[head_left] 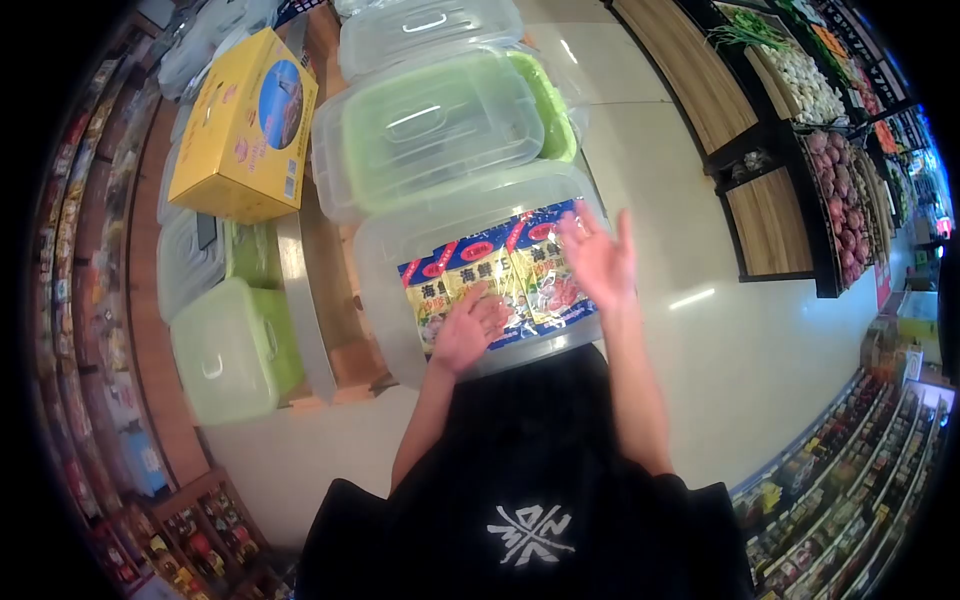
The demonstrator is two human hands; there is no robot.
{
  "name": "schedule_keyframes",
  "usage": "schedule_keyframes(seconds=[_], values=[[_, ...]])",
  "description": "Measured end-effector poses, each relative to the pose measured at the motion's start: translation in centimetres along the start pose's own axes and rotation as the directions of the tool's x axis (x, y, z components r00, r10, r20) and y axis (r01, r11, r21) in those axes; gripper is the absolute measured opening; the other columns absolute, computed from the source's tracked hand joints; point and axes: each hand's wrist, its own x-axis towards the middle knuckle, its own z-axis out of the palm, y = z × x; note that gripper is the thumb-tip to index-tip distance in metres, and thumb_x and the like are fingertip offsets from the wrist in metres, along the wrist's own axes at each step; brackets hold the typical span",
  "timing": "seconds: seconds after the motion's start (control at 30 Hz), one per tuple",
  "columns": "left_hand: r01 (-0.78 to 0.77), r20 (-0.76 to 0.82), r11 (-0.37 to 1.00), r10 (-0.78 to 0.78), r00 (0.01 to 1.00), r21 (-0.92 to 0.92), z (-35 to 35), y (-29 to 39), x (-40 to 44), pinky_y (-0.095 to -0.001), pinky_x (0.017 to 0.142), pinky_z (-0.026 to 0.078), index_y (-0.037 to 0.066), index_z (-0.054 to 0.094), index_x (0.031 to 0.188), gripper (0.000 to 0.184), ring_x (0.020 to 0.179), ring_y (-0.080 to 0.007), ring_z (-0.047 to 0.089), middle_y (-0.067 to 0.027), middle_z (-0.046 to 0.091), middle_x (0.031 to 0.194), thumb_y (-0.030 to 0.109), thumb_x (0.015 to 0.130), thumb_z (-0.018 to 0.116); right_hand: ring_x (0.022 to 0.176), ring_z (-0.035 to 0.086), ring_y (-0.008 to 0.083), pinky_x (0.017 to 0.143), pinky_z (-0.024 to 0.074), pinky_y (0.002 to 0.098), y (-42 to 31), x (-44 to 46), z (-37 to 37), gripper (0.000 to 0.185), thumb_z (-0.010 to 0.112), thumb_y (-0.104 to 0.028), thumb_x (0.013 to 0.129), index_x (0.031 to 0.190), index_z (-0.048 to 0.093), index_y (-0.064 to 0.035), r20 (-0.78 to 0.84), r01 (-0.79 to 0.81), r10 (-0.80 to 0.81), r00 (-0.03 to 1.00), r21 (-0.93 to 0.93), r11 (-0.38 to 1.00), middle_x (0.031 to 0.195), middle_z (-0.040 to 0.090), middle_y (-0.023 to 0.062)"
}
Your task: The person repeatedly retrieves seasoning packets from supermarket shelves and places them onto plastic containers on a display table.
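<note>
Three blue, yellow and red packets point(480, 265) lie side by side, partly overlapping, on a translucent plastic lid point(390, 240) in front of me. My left hand point(470, 330) rests over the lower part of the left and middle packets, its fingers somewhat spread and holding nothing that shows. My right hand point(600, 262) is raised at the right packet's right edge, with fingers apart and nothing in them. Part of the right packet is hidden behind that hand.
Beyond the lid stand more lidded tubs point(430, 130), some green. A yellow box point(245, 125) sits at the upper left, near a dark phone-like object point(206, 232). Vegetable stands point(770, 220) are on the right, shelves of goods point(850, 480) at lower right.
</note>
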Motion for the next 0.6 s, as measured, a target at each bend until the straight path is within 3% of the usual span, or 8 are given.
schedule_keyframes(seconds=[0.03,0.1,0.13,0.23,0.3,0.4,0.53,0.6], values=[[-0.001,0.009,1.000,0.001,1.000,-0.027,0.1,0.0,0.0,-0.0432,0.094,0.044,0.013,0.026,0.144,0.054,0.118,-0.0305,0.051,-0.0129,0.049,0.132,0.042,0.099,0.031,0.121,0.047,0.0338,0.099,0.0436,0.0433,0.9,0.9,-1.7,0.057,0.042,-0.046,0.096,0.129,0.042,0.0002,-0.035,-0.013,0.015,0.999,0.055,0.998,0.124,0.052,0.0229],[0.007,0.015,0.997,-0.006,1.000,-0.075,0.0,0.1,0.0,-0.0439,0.094,0.044,0.013,0.026,0.144,0.053,0.118,-0.0317,0.051,-0.0141,0.050,0.132,0.041,0.100,0.031,0.120,0.048,0.0337,0.100,0.0419,0.0460,2.7,2.2,-5.4,0.056,0.044,-0.048,0.095,0.125,0.042,-0.0007,-0.317,-0.100,0.057,0.947,-0.120,0.988,0.127,0.049,0.0236],[0.015,0.012,0.995,-0.013,1.000,-0.100,-0.1,0.1,0.0,-0.0443,0.094,0.044,0.013,0.026,0.144,0.053,0.118,-0.0324,0.051,-0.0144,0.050,0.131,0.041,0.100,0.030,0.119,0.049,0.0333,0.100,0.0416,0.0457,4.4,2.8,-6.4,0.061,0.042,-0.051,0.094,0.129,0.038,-0.0010,-0.300,-0.051,-0.063,0.952,-0.359,0.932,0.126,0.049,0.0242],[0.024,0.028,0.993,-0.021,0.999,-0.116,-0.4,0.2,0.1,-0.0464,0.094,0.044,0.013,0.023,0.145,0.056,0.119,-0.0338,0.049,-0.0147,0.048,0.133,0.043,0.098,0.033,0.119,0.049,0.0323,0.099,0.0422,0.0443,4.5,2.7,-5.2,0.064,0.039,-0.052,0.095,0.133,0.033,-0.0013,-0.391,-0.066,-0.086,0.917,-0.361,0.930,0.126,0.050,0.0232],[0.011,0.043,0.992,-0.006,0.999,-0.124,0.0,0.0,-0.3,-0.0468,0.094,0.044,0.013,0.023,0.145,0.059,0.119,-0.0335,0.049,-0.0145,0.047,0.134,0.045,0.097,0.034,0.107,0.056,0.0255,0.087,0.0460,0.0354,4.0,1.3,-2.5,0.063,0.038,-0.053,0.095,0.137,0.032,-0.0066,-0.385,-0.099,-0.015,0.923,-0.275,0.956,0.120,0.055,0.0186],[-0.003,0.078,0.994,0.011,0.997,-0.107,-0.2,-0.1,-0.3,-0.0491,0.093,0.043,0.009,0.023,0.144,0.067,0.120,-0.0346,0.047,-0.0159,0.045,0.134,0.052,0.094,0.038,0.100,0.056,0.0198,0.077,0.0453,0.0307,2.7,-3.0,-2.9,0.055,0.039,-0.049,0.096,0.133,0.041,-0.0084,-0.103,-0.058,0.027,0.994,-0.303,0.951,0.111,0.061,0.0121],[0.126,0.323,0.992,-0.119,0.939,-0.002,-0.4,-0.9,-0.7,-0.0448,0.089,0.046,0.008,0.037,0.137,0.070,0.112,-0.0290,0.052,-0.0140,0.047,0.130,0.060,0.090,0.039,0.079,0.054,0.0142,0.069,0.0440,0.0282,2.9,-12.5,-5.6,0.049,0.043,-0.043,0.096,0.130,0.043,-0.0077,-0.287,-0.013,-0.098,0.953,-0.362,0.932,0.094,0.058,0.0075],[0.262,0.371,0.949,-0.310,0.875,0.176,1.6,-1.1,-1.1,-0.0405,0.083,0.049,0.006,0.051,0.124,0.059,0.102,-0.0235,0.054,-0.0110,0.052,0.117,0.055,0.091,0.046,0.071,0.050,0.0125,0.065,0.0429,0.0262,3.7,-17.4,-6.9,0.046,0.044,-0.041,0.097,0.128,0.045,-0.0070,-0.375,-0.054,-0.101,0.922,-0.381,0.923,0.088,0.056,0.0053]])
